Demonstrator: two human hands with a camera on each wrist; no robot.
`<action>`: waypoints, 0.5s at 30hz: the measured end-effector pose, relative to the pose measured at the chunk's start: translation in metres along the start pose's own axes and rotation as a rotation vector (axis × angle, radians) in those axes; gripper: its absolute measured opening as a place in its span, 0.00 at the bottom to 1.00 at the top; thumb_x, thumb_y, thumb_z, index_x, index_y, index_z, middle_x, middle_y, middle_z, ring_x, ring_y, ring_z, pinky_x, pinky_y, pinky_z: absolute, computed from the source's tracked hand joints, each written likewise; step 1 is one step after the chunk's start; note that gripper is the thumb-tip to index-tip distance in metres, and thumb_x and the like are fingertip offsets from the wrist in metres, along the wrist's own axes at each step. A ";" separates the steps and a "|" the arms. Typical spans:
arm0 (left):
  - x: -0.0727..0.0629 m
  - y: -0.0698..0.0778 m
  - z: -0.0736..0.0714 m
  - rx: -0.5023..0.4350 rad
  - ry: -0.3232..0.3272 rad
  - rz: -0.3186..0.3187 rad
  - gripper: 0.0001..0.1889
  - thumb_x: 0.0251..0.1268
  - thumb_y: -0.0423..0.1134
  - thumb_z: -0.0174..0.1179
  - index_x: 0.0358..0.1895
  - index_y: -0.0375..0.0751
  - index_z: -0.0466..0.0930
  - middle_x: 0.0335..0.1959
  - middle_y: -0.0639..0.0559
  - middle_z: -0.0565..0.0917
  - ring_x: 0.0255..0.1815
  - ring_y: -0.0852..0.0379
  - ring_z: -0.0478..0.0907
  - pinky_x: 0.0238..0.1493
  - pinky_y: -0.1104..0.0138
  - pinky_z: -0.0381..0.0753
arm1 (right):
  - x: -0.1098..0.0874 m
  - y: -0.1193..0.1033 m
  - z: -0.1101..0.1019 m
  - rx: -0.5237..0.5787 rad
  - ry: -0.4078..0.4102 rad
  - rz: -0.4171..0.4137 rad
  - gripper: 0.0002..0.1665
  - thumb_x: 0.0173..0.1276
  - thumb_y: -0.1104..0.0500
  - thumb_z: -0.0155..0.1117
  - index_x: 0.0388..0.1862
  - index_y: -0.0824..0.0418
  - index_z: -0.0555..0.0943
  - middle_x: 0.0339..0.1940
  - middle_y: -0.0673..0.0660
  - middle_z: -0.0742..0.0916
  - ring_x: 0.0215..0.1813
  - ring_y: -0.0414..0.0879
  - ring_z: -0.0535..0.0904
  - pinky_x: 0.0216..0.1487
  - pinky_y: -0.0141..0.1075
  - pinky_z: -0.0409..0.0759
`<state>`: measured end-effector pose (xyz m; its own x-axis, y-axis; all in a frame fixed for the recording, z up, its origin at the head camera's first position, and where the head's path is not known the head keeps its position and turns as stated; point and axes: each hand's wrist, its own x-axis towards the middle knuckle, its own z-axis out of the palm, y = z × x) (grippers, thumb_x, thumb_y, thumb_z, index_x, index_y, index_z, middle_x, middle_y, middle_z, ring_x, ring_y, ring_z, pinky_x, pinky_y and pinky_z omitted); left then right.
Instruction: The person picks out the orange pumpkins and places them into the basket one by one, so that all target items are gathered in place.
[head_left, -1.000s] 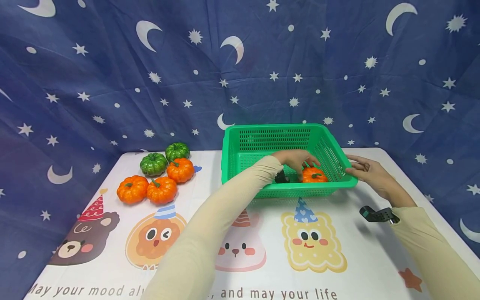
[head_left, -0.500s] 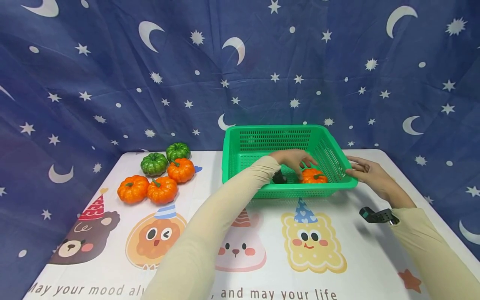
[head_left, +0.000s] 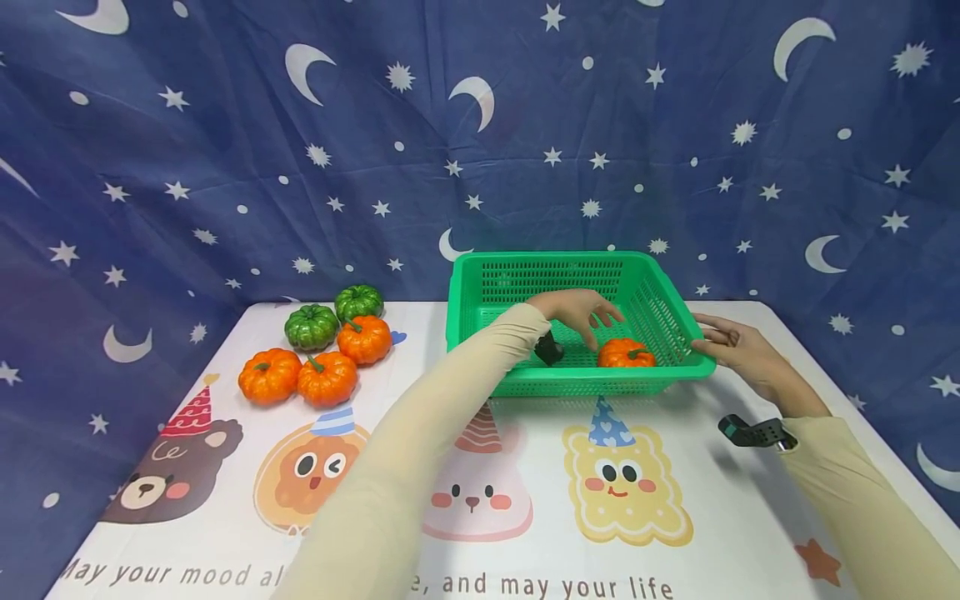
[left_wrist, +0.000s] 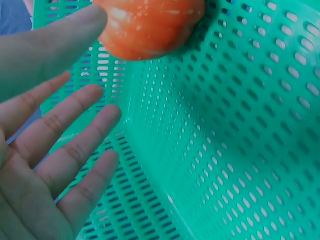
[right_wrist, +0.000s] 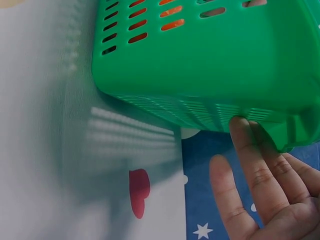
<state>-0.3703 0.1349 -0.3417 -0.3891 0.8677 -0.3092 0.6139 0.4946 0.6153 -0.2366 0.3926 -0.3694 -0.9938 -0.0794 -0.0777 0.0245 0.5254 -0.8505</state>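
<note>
Inside the green basket (head_left: 581, 381), an orange pumpkin (head_left: 626, 353) with a green stem sits at the front right corner. My left hand (head_left: 576, 310) hovers over the basket floor, just up and left of that pumpkin, holding nothing. In the left wrist view its fingers are spread, and the thumb overlaps the edge of the pumpkin (left_wrist: 152, 27). Against the basket's right end rests my right hand (head_left: 742, 354). The right wrist view shows its extended fingers (right_wrist: 257, 172) touching the outer wall under the rim, not wrapped round it.
Left of the basket stand several more pumpkins: orange ones (head_left: 270, 377) in front and two green ones (head_left: 311, 327) behind. A white cloth with cartoon prints (head_left: 628, 483) covers the table. A blue star-patterned curtain (head_left: 525, 125) hangs right behind the basket.
My left hand has drawn up and left, away from the orange pumpkin in the basket, and its fingers have come off it. The right hand stays at the basket's end.
</note>
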 end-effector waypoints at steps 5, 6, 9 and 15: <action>-0.010 -0.001 -0.007 0.000 0.013 -0.020 0.36 0.56 0.31 0.66 0.69 0.47 0.64 0.68 0.43 0.68 0.69 0.46 0.66 0.57 0.70 0.76 | 0.000 0.001 0.000 -0.001 -0.004 0.004 0.43 0.69 0.52 0.58 0.74 0.68 0.51 0.38 0.21 0.75 0.40 0.22 0.78 0.41 0.21 0.77; -0.012 -0.001 -0.009 0.003 0.018 -0.022 0.36 0.55 0.32 0.66 0.69 0.47 0.64 0.68 0.43 0.69 0.69 0.46 0.66 0.57 0.69 0.76 | 0.000 0.001 0.000 -0.002 -0.005 0.003 0.44 0.69 0.52 0.58 0.74 0.68 0.50 0.39 0.22 0.75 0.40 0.22 0.78 0.42 0.21 0.77; -0.019 0.000 -0.014 0.022 0.031 -0.032 0.36 0.55 0.32 0.66 0.69 0.49 0.65 0.68 0.44 0.69 0.68 0.47 0.67 0.58 0.69 0.76 | 0.001 0.001 0.000 -0.014 0.000 0.009 0.44 0.69 0.52 0.58 0.74 0.67 0.51 0.40 0.24 0.75 0.40 0.22 0.78 0.42 0.21 0.77; -0.034 0.001 -0.025 0.037 0.055 -0.040 0.37 0.55 0.34 0.67 0.69 0.50 0.64 0.68 0.45 0.69 0.68 0.48 0.67 0.58 0.69 0.77 | 0.001 0.000 0.000 -0.084 0.002 0.040 0.44 0.69 0.48 0.57 0.75 0.65 0.51 0.58 0.46 0.76 0.41 0.19 0.75 0.42 0.19 0.74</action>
<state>-0.3739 0.1043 -0.3121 -0.4505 0.8437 -0.2920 0.6219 0.5312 0.5753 -0.2377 0.3923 -0.3699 -0.9925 -0.0550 -0.1092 0.0549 0.5975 -0.8000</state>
